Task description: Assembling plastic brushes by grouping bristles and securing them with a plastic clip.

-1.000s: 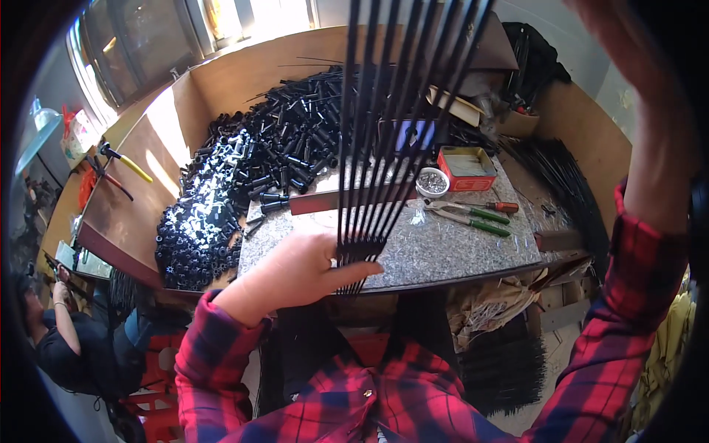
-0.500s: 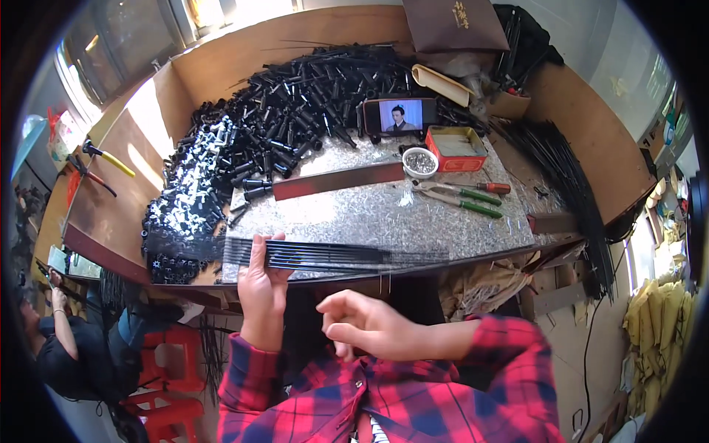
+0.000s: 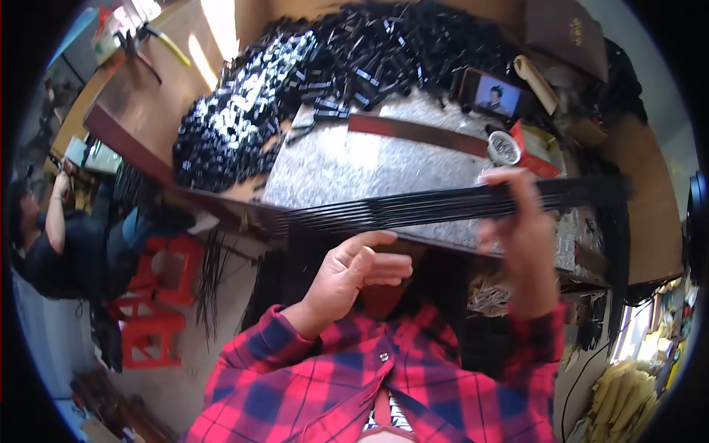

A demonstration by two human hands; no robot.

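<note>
A bundle of long thin black rods (image 3: 388, 210) lies roughly level above the near edge of the worktop. My right hand (image 3: 523, 229), smeared by motion, grips the bundle towards its right end. My left hand (image 3: 356, 272) is below the rods with its fingers stretched out and holds nothing; a small gap separates it from them. The rods' tips at both ends are blurred.
Behind the speckled worktop (image 3: 317, 173) is a big pile of black tubular parts (image 3: 347, 59). A dark red bar (image 3: 413, 134), a white bowl of small metal bits (image 3: 504, 148), a red box (image 3: 533, 151) and a propped phone (image 3: 491, 94) stand there. A person (image 3: 66, 244) sits at left near red stools (image 3: 159, 332).
The bundle of rods has passed from my left hand to my right hand, which has moved up and right. My left hand has let go and dropped lower. The view has turned.
</note>
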